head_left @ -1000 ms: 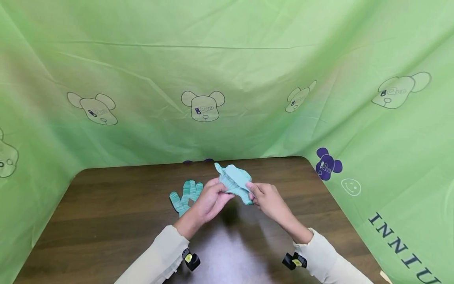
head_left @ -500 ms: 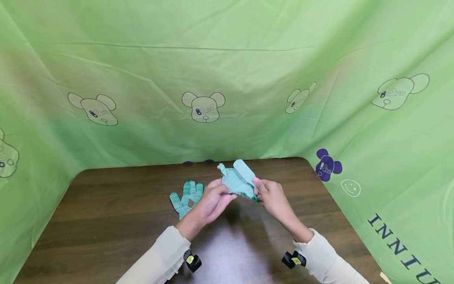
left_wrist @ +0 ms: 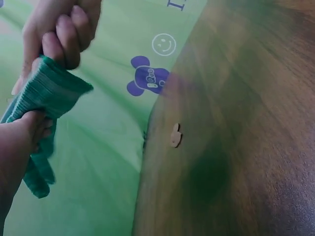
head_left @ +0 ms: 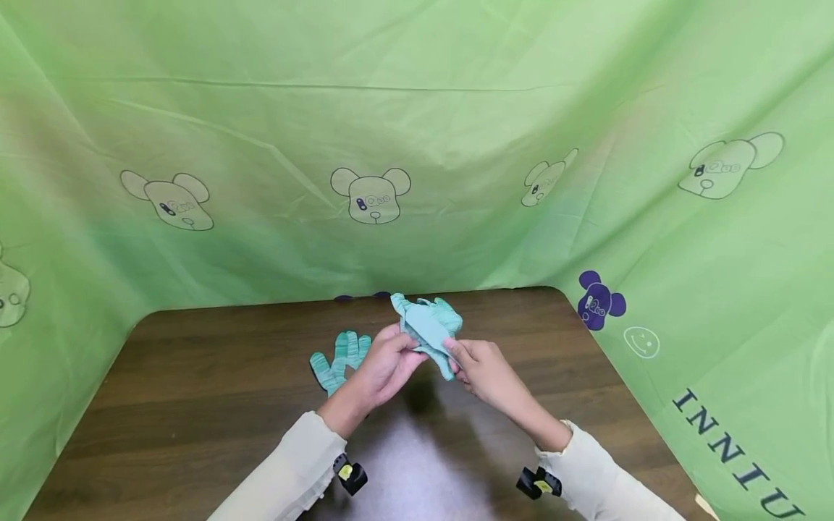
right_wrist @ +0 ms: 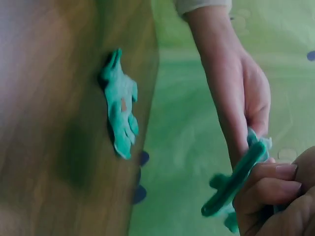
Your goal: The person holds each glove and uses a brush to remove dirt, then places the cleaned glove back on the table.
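Head view: a flat, pale-turquoise rounded strip (head_left: 428, 327) pinched by the right hand (head_left: 487, 370) has dipped across the teal knitted glove (head_left: 447, 314) the left hand (head_left: 383, 367) grips; handling seems unfinished.

My fingers (left_wrist: 68, 35) hold a teal-green knit-cloth glove (left_wrist: 51, 91), matt, its cuff finely ribbed. The pale-blue, round-ended flat strip (head_left: 426, 325) looks smooth and matt; I cannot tell card from plastic. A second teal-green striped knit-cloth glove (head_left: 340, 360) is matt too. The dark-brown wood-grain table (head_left: 215, 405) looks smooth, glossy near me. The light-green printed cloth backdrop (head_left: 274, 116) is creased, with a faint sheen; my cream cloth sleeves (head_left: 280, 470) look matt.
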Demonstrator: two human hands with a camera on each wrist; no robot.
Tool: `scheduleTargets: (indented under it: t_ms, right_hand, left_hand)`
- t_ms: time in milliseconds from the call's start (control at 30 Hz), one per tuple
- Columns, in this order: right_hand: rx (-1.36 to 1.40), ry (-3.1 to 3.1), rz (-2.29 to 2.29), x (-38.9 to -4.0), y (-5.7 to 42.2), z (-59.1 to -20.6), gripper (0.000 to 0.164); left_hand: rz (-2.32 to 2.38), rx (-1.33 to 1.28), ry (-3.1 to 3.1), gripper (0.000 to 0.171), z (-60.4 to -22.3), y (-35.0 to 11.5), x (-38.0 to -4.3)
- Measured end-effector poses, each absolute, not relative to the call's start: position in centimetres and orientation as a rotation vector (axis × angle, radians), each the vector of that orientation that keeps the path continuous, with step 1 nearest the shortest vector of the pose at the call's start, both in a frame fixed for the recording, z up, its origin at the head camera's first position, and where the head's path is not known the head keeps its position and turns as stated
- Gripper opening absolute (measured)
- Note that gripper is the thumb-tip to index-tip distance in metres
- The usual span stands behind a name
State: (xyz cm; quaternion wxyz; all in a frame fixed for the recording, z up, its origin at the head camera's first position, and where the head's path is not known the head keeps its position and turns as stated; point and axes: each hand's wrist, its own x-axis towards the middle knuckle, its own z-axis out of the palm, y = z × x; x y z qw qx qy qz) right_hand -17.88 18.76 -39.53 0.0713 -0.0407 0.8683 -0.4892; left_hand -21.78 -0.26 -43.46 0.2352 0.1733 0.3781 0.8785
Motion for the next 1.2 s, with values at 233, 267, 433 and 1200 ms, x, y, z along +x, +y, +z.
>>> scheduleTargets:
  t_ms: [233, 267, 433, 1200]
  right_hand:
    - [-0.072, 2.820, -1.367, -18.7, 19.6, -39.7, 0.048]
    - [-0.061, 2.829, -1.362, -18.8, 19.8, -39.8, 0.049]
    - [-0.017, 2.867, -1.360, -19.0, 20.1, -39.8, 0.050]
    - [-0.108, 2.571, -1.532, -17.7, 18.4, -39.1, 0.051]
  left_hand:
    - [2.378, 0.458, 1.036, 0.065, -43.7, 0.0, -21.6]
    - [2.381, 0.459, 1.034, 0.066, -43.8, 0.1, -21.6]
    - [2.383, 0.434, 1.046, 0.064, -44.0, 0.1, -21.6]
    - [2.439, 0.453, 1.023, 0.064, -43.7, -0.9, -21.8]
